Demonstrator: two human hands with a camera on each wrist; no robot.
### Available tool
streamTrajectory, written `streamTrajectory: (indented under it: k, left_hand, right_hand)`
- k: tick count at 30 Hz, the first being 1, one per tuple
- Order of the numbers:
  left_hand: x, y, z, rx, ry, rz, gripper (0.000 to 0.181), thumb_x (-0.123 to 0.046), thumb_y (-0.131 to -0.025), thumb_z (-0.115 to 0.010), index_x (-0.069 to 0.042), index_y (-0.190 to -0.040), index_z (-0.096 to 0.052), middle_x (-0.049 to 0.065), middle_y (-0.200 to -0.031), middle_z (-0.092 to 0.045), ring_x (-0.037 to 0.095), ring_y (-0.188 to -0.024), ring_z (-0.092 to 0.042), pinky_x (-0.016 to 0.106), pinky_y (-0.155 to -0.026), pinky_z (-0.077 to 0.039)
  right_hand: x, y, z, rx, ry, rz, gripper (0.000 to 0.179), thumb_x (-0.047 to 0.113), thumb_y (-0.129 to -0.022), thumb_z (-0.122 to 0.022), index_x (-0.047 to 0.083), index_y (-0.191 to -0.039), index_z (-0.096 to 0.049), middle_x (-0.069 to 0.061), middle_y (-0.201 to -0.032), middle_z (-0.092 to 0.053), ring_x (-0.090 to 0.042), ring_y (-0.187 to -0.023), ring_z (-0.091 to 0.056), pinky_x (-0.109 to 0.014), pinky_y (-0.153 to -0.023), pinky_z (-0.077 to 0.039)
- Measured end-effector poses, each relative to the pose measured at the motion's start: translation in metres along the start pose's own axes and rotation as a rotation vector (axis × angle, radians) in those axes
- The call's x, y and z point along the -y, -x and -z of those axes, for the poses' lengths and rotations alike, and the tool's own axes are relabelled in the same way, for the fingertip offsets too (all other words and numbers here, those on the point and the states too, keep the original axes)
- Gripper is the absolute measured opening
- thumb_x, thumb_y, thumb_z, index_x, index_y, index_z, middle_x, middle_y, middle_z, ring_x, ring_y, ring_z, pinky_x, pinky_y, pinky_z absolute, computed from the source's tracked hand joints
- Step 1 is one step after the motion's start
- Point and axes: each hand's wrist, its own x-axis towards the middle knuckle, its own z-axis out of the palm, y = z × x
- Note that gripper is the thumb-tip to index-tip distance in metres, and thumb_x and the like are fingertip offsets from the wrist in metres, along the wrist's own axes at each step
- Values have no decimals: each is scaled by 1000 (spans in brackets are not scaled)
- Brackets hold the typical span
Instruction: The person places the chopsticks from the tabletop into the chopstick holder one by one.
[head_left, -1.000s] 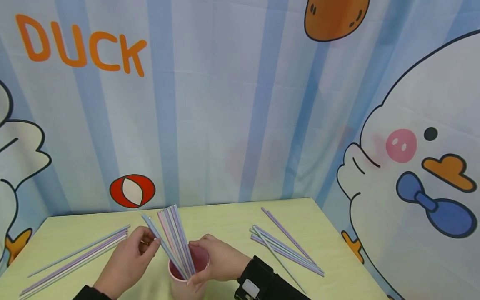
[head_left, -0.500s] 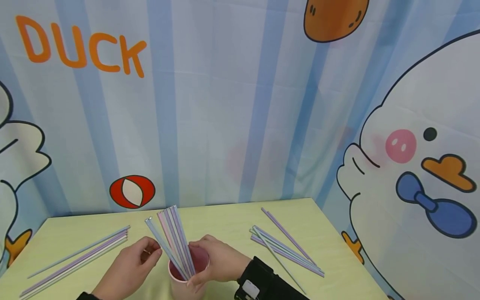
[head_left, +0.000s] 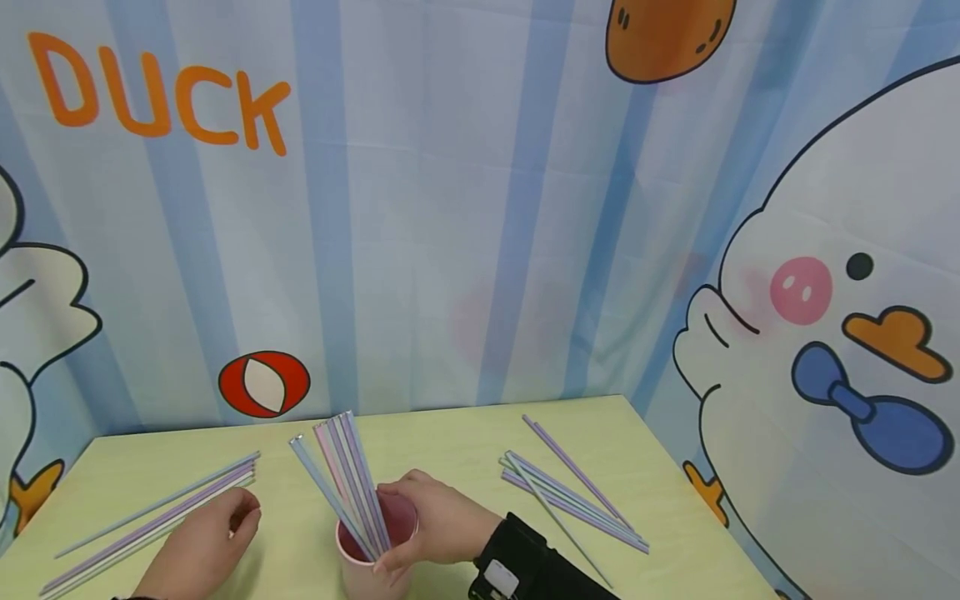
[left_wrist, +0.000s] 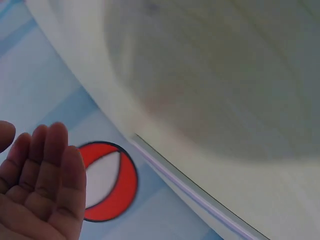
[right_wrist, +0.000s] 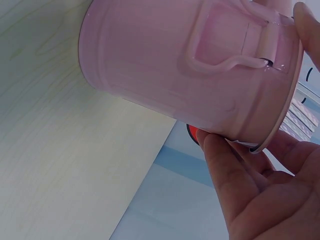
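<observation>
A pink metal bucket stands at the table's front, its wire handle showing on the side in the right wrist view. My right hand grips its rim, thumb on the near side and fingers round the far side. Several pastel straws lean to the left inside it, a blue pair apart from the rest. My left hand holds nothing, its fingers loosely bent, beside the left pile of straws. In the left wrist view the fingers of that hand are spread fairly straight, away from the straws.
Another loose pile of straws lies on the right of the pale yellow table, some crossing each other. Behind the table's far edge hangs a blue striped curtain with duck drawings.
My left hand has let go of the blue straws in the bucket and moved left and down towards the left pile. The right hand keeps its grip on the bucket.
</observation>
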Motion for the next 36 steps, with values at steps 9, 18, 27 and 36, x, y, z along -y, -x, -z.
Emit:
streamTrajectory:
  k: [9,18,27,36]
  left_hand:
    - [51,-13,8,14,-196,-28,29,-16,-86,-55,6,-104,-55,20,-99,-55,39,-94,-52,49,-78,-42]
    - [76,-13,1,-46,-325,-26,30,-17,-85,-57,6,-105,-57,23,-99,-50,41,-86,-50,52,-68,-43]
    - [86,-16,-5,41,-343,72,36,-21,-91,-50,5,-116,-51,25,-103,-45,44,-92,-44,57,-67,-41]
    - [85,-18,-5,71,-331,84,34,-21,-91,-50,4,-114,-52,24,-101,-45,42,-90,-45,57,-68,-40]
  right_hand:
    - [0,1,0,-6,-3,6,83,57,-64,-70,20,-133,-43,11,-110,-47,-1,-98,-45,-18,-82,-38]
    - [2,2,1,-2,-7,-3,83,57,-64,-71,20,-133,-44,11,-110,-47,0,-98,-45,-18,-83,-38]
    - [3,2,1,-8,24,-2,84,58,-64,-70,20,-133,-43,11,-110,-47,0,-98,-44,-18,-83,-38]
    - [4,3,2,-12,42,10,83,58,-65,-69,19,-133,-44,10,-111,-48,0,-99,-44,-18,-83,-38]
